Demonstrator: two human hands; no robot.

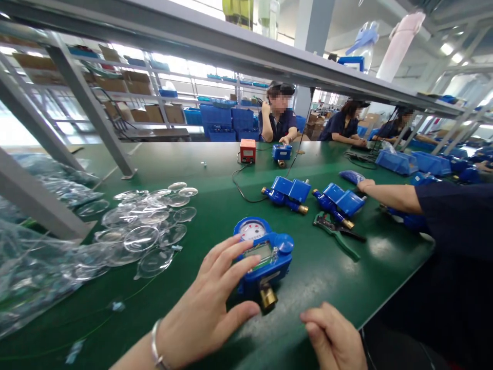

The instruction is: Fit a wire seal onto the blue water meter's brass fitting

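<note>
Left hand (pixel 210 298): fingers spread wide over face of blue meter (pixel 269 266), not closed around it. Right hand (pixel 335 336): fingers loosely curled, near edge of green bench (pixel 215 177) close by; whether something is held inside, cannot be told. Meter is placed between both hands, brass fitting (pixel 268 298) pointed nearward. Farther: clear discs (pixel 141 241) heaped at left, two more meters (pixel 288 190) laid beyond; red box (pixel 247 151) set near far edge.

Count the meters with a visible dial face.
1: the blue meter by the left hand, toward the front of the green bench. Other meters' dials may be hidden.
</note>
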